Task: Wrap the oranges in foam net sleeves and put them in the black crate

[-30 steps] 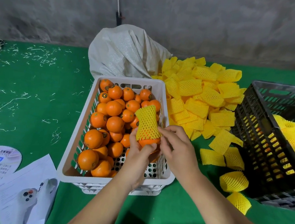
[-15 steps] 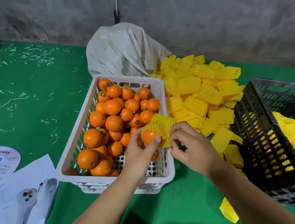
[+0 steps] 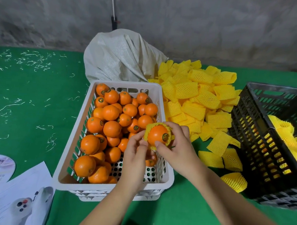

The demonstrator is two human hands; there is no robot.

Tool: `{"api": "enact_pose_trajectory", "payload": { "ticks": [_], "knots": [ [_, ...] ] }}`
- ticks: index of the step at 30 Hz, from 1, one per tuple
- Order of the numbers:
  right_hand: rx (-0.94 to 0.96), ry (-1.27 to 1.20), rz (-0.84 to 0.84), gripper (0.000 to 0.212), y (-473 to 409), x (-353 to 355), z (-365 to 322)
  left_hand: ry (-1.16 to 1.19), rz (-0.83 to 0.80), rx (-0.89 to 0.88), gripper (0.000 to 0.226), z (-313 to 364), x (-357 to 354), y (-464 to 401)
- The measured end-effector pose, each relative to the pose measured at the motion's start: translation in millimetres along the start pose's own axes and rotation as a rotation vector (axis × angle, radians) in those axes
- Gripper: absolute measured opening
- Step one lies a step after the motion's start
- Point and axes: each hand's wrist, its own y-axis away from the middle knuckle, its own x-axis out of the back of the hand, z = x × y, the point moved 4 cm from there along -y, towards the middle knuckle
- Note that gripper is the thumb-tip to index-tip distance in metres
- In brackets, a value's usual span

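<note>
An orange (image 3: 157, 134) sits partly inside a yellow foam net sleeve (image 3: 171, 137), held above the right edge of the white basket (image 3: 113, 189). My left hand (image 3: 135, 153) pinches the sleeve's lower left rim. My right hand (image 3: 178, 146) wraps round the sleeved orange from the right, thumb on its front. The orange's face with a sticker is bare and turned toward me. Several loose oranges (image 3: 110, 129) fill the white basket. The black crate (image 3: 258, 153) stands at the right with several wrapped oranges (image 3: 287, 139) inside.
A heap of empty yellow sleeves (image 3: 198, 98) lies between the basket and the crate, with strays (image 3: 234, 181) near the crate's front. A grey sack (image 3: 120, 57) stands behind the basket. Paper leaflets (image 3: 18, 196) lie at the front left on the green cloth.
The sleeve has been drawn down over the orange, which has turned its bare face toward me. Both hands shifted slightly right, staying on the sleeved orange.
</note>
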Motion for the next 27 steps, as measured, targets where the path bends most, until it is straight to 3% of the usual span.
{"api": "enact_pose_trajectory", "payload": {
  "ticks": [3,6,13,15,17,19,22,25,27],
  "knots": [
    [0.046,0.03,-0.068,0.071,-6,4,-2,-0.213,0.05,-0.163,0.029,0,-1,9],
    [0.041,0.004,-0.112,0.067,-11,11,0,-0.267,0.136,-0.191,0.032,1,-1,11],
    [-0.091,0.193,0.102,0.066,-2,7,6,-0.456,0.08,-0.422,0.028,6,-7,20],
    [-0.115,0.186,0.151,0.068,0,7,4,-0.405,0.054,-0.426,0.029,5,-7,18],
    [-0.134,0.094,0.199,0.065,3,6,3,-0.285,0.004,-0.349,0.023,3,-8,14],
    [-0.142,-0.059,0.194,0.057,5,3,1,-0.225,-0.06,-0.26,0.04,2,-10,10],
    [-0.163,-0.323,0.013,0.048,5,1,-3,-0.191,-0.111,-0.241,0.05,3,-11,8],
    [-0.18,-0.49,-0.141,0.056,7,0,0,-0.121,-0.03,-0.192,0.033,2,-3,4],
    [-0.147,-0.52,-0.129,0.055,8,-2,3,-0.151,0.048,-0.214,0.021,2,1,5]
  ]
}}
